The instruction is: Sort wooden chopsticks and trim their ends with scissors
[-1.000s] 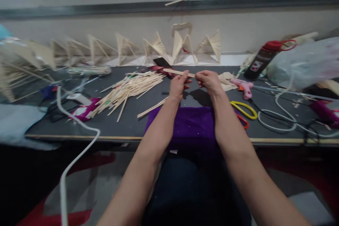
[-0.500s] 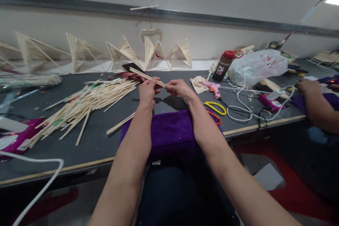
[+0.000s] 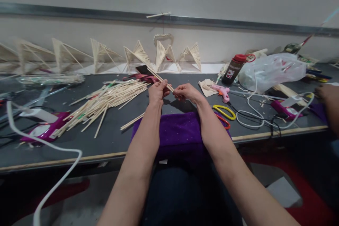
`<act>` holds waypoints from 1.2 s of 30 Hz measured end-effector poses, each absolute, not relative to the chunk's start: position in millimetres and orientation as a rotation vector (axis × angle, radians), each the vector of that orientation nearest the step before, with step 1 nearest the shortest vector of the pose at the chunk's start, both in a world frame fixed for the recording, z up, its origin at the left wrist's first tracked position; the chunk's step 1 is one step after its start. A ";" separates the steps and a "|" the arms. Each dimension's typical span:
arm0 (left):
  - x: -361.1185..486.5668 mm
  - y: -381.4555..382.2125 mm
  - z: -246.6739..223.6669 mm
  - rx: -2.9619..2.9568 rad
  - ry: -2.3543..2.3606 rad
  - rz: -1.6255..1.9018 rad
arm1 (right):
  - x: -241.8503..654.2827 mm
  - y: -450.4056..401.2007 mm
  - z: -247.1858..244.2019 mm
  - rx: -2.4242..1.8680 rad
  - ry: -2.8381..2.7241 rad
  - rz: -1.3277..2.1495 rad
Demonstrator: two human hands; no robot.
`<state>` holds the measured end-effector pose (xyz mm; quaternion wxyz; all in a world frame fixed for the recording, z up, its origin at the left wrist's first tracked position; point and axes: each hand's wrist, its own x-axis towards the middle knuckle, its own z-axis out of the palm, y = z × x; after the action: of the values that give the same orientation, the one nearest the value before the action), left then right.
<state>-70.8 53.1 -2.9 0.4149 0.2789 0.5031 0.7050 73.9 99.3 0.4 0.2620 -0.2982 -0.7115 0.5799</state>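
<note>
Between my hands a few thin wooden sticks (image 3: 158,75) are held together, slanting up to the left above the table. My left hand (image 3: 158,92) is closed around their middle. At their lower right end, my right hand (image 3: 186,93) pinches the tips; the fingertips are partly hidden. Below my wrists lies a purple cloth (image 3: 181,130) at the table's edge. A large pile of loose sticks (image 3: 111,100) spreads out left of my left hand. Two more sticks (image 3: 131,121) rest beside the cloth. Right of my right hand are a pink glue gun (image 3: 222,92) and yellow-handled scissors (image 3: 224,112).
Fan-shaped stick structures (image 3: 137,53) stand along the wall. A dark bottle with red lid (image 3: 233,70) and a plastic bag (image 3: 272,70) are at the back right. Magenta devices with white cables (image 3: 45,127) lie on the table. Another person's hand (image 3: 327,93) shows at the right edge.
The view has turned slightly left, so things appear farther right. The sticks in my hands now slant more steeply. Both hands keep hold of them.
</note>
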 end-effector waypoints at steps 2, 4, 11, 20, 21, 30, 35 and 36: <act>-71.2 53.6 -4.5 0.700 1.268 1.755 | 73.4 98.8 0.0 -0.797 -1.932 1.543; -71.5 54.3 -6.0 0.704 1.269 1.736 | 72.7 98.5 -0.1 -0.786 -1.919 1.522; -78.4 60.6 -7.5 0.702 1.297 1.787 | 73.9 102.0 -2.4 -0.846 -1.980 1.540; -80.6 57.3 -4.7 0.688 1.342 1.867 | 69.6 101.7 -3.2 -0.975 -2.096 1.390; -80.4 56.4 -4.4 0.693 1.336 1.852 | 68.7 101.0 -3.4 -0.973 -2.109 1.373; -81.4 53.7 -5.9 0.731 1.347 1.782 | 74.6 102.4 -2.7 -1.155 -2.307 1.129; -78.8 49.4 -6.2 0.831 1.345 1.630 | 81.7 107.1 1.4 -1.177 -2.168 1.000; -76.8 47.8 -6.0 0.882 1.326 1.539 | 81.6 106.4 3.2 -1.108 -2.041 1.069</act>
<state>-76.8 47.8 -6.0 0.4471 0.3563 0.5355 0.6216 81.6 106.4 3.2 0.2884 -0.4149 -0.7645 0.4003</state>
